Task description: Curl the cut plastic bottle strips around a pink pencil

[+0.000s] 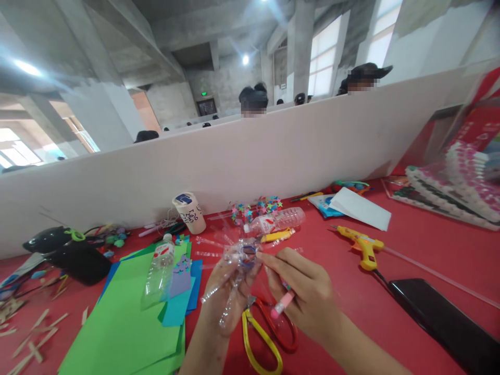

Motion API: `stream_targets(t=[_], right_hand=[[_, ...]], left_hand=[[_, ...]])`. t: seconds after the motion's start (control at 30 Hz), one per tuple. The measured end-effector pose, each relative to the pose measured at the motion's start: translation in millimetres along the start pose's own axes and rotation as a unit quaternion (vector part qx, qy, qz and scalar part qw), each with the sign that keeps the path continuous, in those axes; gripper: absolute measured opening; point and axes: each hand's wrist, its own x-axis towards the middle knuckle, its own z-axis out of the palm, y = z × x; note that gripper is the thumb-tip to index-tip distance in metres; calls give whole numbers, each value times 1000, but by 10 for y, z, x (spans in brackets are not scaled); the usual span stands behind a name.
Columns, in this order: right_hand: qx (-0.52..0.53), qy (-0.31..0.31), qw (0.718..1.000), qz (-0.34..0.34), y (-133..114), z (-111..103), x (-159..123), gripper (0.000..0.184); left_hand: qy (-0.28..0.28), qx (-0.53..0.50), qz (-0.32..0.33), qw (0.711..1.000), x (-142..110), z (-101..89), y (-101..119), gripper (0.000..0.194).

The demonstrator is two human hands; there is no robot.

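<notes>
My left hand (224, 291) is closed around a clear plastic bottle piece (234, 291) whose sides are cut into long strips that fan outward. A bluish ring shows at its centre. With thumb and finger pinched, my right hand (300, 284) touches the piece near that ring. Tucked in the lower fingers of the same hand is a pencil with a pink end (283, 303). Red-and-yellow-handled scissors (255, 359) lie just below, their blades partly hidden by my hands. Behind the strips are a yellow utility knife (278, 235) and a clear plastic bottle (287, 219) lying on its side.
Green paper sheets (121, 307) and another cut bottle (160, 265) lie left. A paper cup (189, 212) and star garlands (269, 204) stand by the white partition (242, 161). Right are a yellow glue gun (361, 246), its cord, and a black object (429, 304). Other people sit beyond.
</notes>
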Motion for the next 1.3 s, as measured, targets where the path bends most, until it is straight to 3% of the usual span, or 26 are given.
stream_targets(t=[0.2, 0.37, 0.57, 0.73, 0.9, 0.97, 1.2, 1.3], right_hand=[[12, -9, 1000, 5, 43, 23, -14, 30], [37, 2, 999, 38, 4, -54, 57, 25], [37, 23, 995, 91, -61, -209, 135, 23], [20, 14, 984, 175, -29, -343, 165, 19], [94, -16, 970, 224, 40, -537, 176, 18], [71, -34, 968, 240, 47, -591, 184, 18], [18, -113, 980, 165, 68, -627, 283, 21], [39, -115, 966, 228, 102, -599, 289, 13]], left_hand=[[2, 21, 17, 1000, 15, -11, -12, 7], [0, 13, -3, 1000, 20, -2, 11, 11], [-29, 34, -25, 999, 11, -30, 12, 17], [-23, 59, -12, 998, 9, -17, 22, 20], [-5, 65, -5, 998, 30, 7, 44, 31], [-3, 69, -10, 998, 38, -7, 41, 29], [-21, 111, -19, 993, 35, -69, 26, 22], [-21, 121, -11, 992, 22, -56, 28, 23]])
